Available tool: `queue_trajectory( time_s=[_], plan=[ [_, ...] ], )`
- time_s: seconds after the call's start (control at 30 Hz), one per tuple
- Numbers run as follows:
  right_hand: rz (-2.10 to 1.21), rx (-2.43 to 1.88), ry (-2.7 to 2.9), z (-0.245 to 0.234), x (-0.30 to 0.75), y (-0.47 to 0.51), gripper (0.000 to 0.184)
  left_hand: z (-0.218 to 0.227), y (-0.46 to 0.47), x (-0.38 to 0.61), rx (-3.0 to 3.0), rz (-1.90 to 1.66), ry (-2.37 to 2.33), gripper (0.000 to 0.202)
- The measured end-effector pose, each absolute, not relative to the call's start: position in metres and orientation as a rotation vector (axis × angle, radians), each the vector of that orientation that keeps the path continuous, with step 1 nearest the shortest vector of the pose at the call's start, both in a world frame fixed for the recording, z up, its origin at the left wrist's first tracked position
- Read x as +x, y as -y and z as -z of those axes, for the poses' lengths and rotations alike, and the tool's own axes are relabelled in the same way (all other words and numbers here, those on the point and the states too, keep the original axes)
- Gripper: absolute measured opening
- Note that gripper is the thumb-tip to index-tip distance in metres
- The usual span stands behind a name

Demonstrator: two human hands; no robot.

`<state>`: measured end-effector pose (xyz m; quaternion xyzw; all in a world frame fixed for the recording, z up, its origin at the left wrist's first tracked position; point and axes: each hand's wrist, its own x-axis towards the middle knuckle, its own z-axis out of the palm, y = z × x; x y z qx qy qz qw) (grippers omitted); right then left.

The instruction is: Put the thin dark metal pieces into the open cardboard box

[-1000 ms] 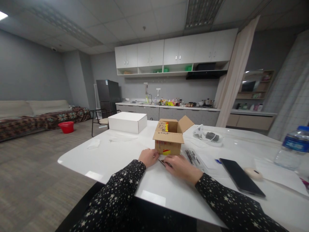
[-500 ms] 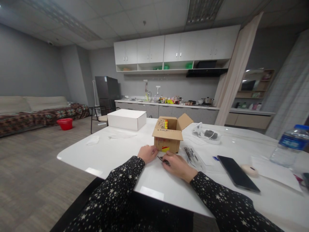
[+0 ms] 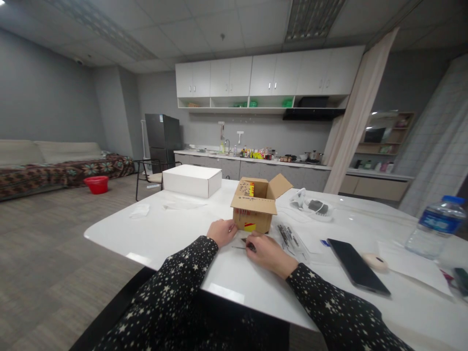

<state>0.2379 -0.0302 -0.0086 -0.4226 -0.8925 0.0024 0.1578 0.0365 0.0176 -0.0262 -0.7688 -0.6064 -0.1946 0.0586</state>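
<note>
From where I'm standing, the right hand (image 3: 268, 254) has its fingers pinched narrow around a small dark piece (image 3: 251, 246). A thin sliver (image 3: 238, 247) sticks out towards nine o'clock, close by the left hand. Half a second ago what showed there pointed up towards eleven, nearly at the other hand's fingertips; now the sliver lies flatter and lower. I'd call that a small shift of grip, with the work kept to the same spot.

The left hand (image 3: 220, 233) is half curled at nine to ten o'clock from the right; whether anything is in it, I can't tell. Its fingertips are at the near left corner of the cardboard box (image 3: 253, 219), touching or just short of it. That box sits at twelve o'clock, flaps open, and hasn't budged on the table.

Further out, slender dark strips (image 3: 288, 236) lie at one o'clock from the right hand, with a phone (image 3: 358, 265) at three and a water bottle (image 3: 435, 229) beyond it. A white carton (image 3: 192, 181) stands at eleven.
</note>
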Motion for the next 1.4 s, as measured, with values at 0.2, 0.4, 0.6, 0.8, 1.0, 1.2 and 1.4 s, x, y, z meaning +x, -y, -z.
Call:
queue_trajectory(
  time_s=[0.2,0.4,0.6,0.8,1.0,1.2,1.4],
  plan=[
    [0.058,-1.278,2.594,0.001,0.236,0.034,0.022,0.028,-0.020,0.036,-2.330,0.588,1.826,0.034],
    [0.115,-1.280,2.624,0.000,0.237,0.035,0.024,0.029,-0.021,0.038,-2.329,0.580,1.818,0.034],
    [0.201,-1.226,2.689,0.000,0.235,0.037,0.027,0.030,-0.021,0.038,-2.328,0.576,1.819,0.032],
    [0.361,-1.166,2.707,0.011,0.234,0.031,0.027,0.027,-0.019,0.040,-2.326,0.567,1.828,0.033],
    [0.358,-1.259,2.644,0.009,0.233,0.032,0.020,0.025,-0.018,0.043,-2.331,0.567,1.831,0.032],
    [0.173,-1.405,2.520,0.001,0.237,0.033,0.020,0.024,-0.017,0.043,-2.347,0.575,1.819,0.032],
    [-0.138,-1.173,2.281,0.004,0.250,0.020,0.015,0.026,-0.019,0.042,-2.339,0.582,1.815,0.030]
  ],
)
